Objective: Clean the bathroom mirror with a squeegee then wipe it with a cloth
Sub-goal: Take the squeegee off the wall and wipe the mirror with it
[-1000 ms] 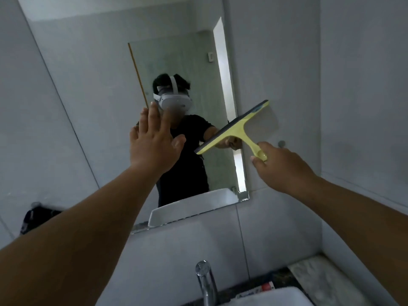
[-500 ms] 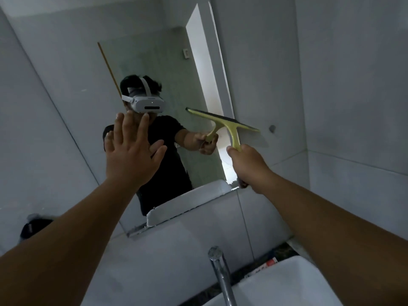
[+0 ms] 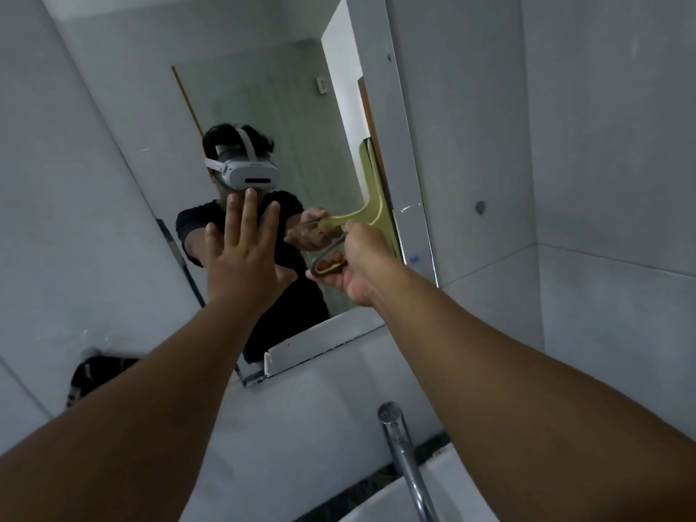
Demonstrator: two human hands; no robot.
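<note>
Fingers (image 3: pixel 341 275) of the right hand (image 3: pixel 359 265) are wrapped around the handle of the yellow-green squeegee (image 3: pixel 371 205), whose blade is stood nearly upright against the mirror (image 3: pixel 263 107), close along the mirror's right edge. Fingers (image 3: pixel 248 216) of the left hand (image 3: pixel 246 258) are spread wide and hold nothing; the palm is raised flat toward the glass near the mirror's middle, though contact cannot be told. A chrome faucet (image 3: pixel 405 457) is seen below, above the white sink (image 3: pixel 380 502) at the counter's near edge.
</note>
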